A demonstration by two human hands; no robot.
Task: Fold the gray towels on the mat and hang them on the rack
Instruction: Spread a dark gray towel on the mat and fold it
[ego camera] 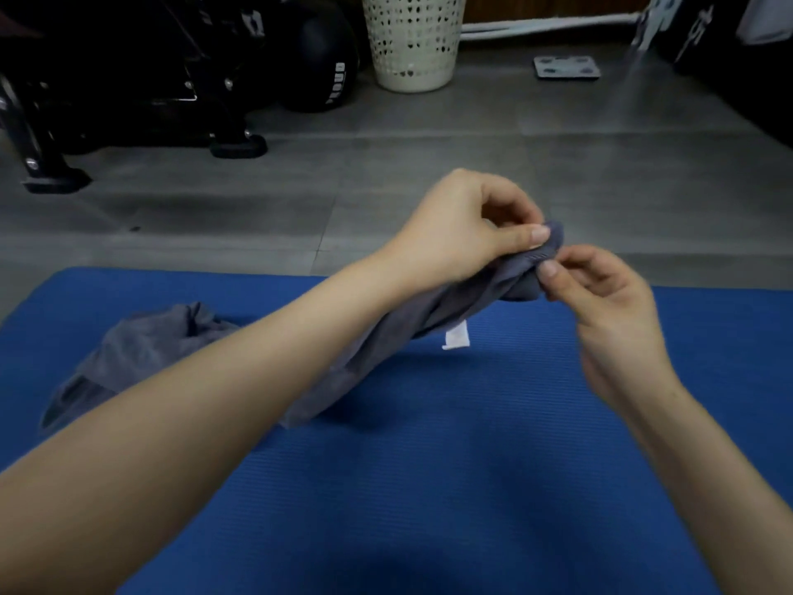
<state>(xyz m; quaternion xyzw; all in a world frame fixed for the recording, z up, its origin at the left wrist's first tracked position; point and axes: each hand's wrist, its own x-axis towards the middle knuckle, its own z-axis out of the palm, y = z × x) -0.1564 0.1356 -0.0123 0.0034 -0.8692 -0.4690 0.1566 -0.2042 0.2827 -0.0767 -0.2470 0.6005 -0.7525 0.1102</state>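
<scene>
Gray towel [429, 311] number one is up in the air, held by both hands. The left hand [463, 225] pinches its top end between thumb and fingers. The right hand [609, 302] pinches the same end just beside and a bit below the left hand. The two hands are close together, almost touching. From the hands the towel hangs down in a twisted rope shape, going under the left arm. Its bottom end touches the blue mat [429, 487] below the left arm.

A small white tag [457, 339] sticks out of the towel, under the left hand. It is too small and blurry to read.

A second gray towel [141, 350] lies in a crumpled heap on the mat, far out to the left of the left arm.

Past the hands is the gray floor [429, 156]. Far ahead of the left hand stands a white basket [412, 40] with lots of little holes. To the left of the basket is a black ball [326, 58] with white letters turned sideways. Only part of the word shows, so I cannot read it for sure. Further left is a black exercise machine [128, 79]. Far ahead of the right hand a flat gray scale [566, 67] lies on the floor.
</scene>
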